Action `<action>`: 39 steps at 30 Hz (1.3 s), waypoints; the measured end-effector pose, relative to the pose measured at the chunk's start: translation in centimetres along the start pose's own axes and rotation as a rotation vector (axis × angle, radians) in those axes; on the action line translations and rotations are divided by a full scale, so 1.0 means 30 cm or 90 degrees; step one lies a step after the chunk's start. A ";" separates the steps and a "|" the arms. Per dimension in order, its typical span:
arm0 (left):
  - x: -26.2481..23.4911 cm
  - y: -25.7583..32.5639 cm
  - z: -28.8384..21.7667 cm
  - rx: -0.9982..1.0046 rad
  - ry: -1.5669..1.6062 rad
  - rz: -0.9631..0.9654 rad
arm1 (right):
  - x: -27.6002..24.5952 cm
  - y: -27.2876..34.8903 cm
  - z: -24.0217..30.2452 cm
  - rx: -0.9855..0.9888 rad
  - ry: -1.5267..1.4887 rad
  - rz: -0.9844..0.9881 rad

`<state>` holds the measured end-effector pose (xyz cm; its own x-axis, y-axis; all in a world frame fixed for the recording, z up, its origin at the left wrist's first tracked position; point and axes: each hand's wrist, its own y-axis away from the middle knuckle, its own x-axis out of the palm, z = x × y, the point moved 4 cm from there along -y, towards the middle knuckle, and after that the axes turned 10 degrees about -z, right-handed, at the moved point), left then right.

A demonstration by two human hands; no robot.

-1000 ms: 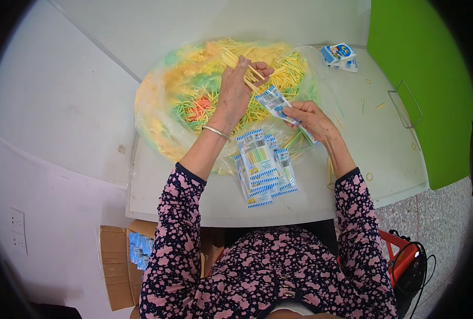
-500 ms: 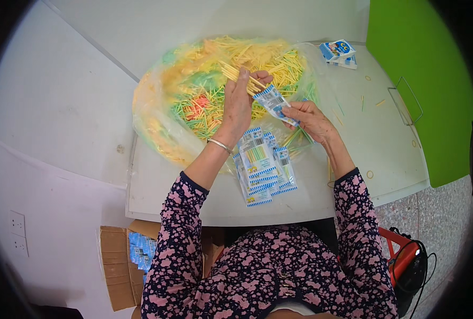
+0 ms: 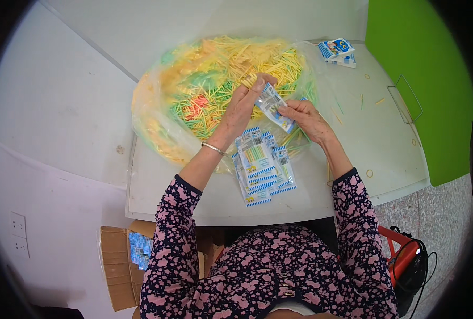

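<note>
Left hand [image 3: 243, 106] left the sticks [image 3: 220, 74], now gripping packet [image 3: 274, 106].

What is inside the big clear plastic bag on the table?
The plastic bag holds a heap of thin sticks, yellow, green, orange and red. What lies under the heap is covered.

Both hands holding small clear packet [image 3: 275, 106], colourful sticks [image 3: 220, 80] in bag, filled packets [image 3: 260, 167] on table [image 3: 369, 143]
</note>
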<state>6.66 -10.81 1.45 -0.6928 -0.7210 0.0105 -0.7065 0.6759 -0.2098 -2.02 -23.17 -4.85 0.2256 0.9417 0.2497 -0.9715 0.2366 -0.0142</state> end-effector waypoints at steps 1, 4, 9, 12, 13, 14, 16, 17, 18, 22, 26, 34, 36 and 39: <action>-0.007 -0.007 -0.008 0.023 -0.023 -0.006 | 0.006 0.002 0.006 0.011 -0.004 -0.004; -0.007 0.001 -0.037 0.038 -0.110 -0.021 | 0.009 0.003 0.018 -0.017 -0.029 -0.017; -0.020 -0.006 -0.032 0.026 -0.326 0.074 | 0.007 -0.012 -0.003 -0.036 -0.029 -0.016; -0.022 -0.006 -0.049 0.105 -0.339 0.021 | 0.011 -0.014 -0.001 -0.057 -0.059 -0.018; -0.020 -0.006 -0.067 0.105 -0.315 -0.023 | 0.013 -0.013 0.006 -0.065 -0.085 -0.020; -0.020 -0.004 -0.079 0.104 -0.291 -0.067 | 0.016 -0.014 0.006 -0.065 -0.085 -0.022; 0.000 0.011 -0.083 0.131 -0.356 -0.037 | 0.014 -0.014 0.010 -0.096 -0.113 -0.048; 0.011 0.017 -0.083 0.159 -0.421 -0.007 | 0.011 -0.012 0.011 -0.096 -0.113 -0.050; 0.007 0.014 -0.083 0.158 -0.420 -0.005 | 0.009 -0.008 0.014 -0.091 -0.118 -0.039; -0.013 -0.007 -0.081 0.167 -0.406 0.038 | 0.027 0.006 0.044 -0.101 -0.068 -0.016; -0.016 -0.016 -0.065 0.080 -0.254 0.056 | 0.026 0.025 0.067 -0.051 0.005 0.019; 0.006 0.002 -0.102 0.031 -0.249 0.069 | 0.035 0.025 0.065 -0.053 0.035 0.020; 0.015 0.003 -0.111 0.031 -0.248 0.068 | 0.037 0.032 0.070 -0.055 0.027 0.024; 0.026 0.008 -0.106 0.055 -0.272 0.081 | 0.039 0.029 0.061 -0.045 0.059 0.037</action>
<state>5.49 -10.73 4.53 -0.6390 -0.6439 -0.4208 -0.5926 0.7609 -0.2643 -2.73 -22.29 -2.78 0.1787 0.9713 0.1568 -0.9762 0.1949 -0.0951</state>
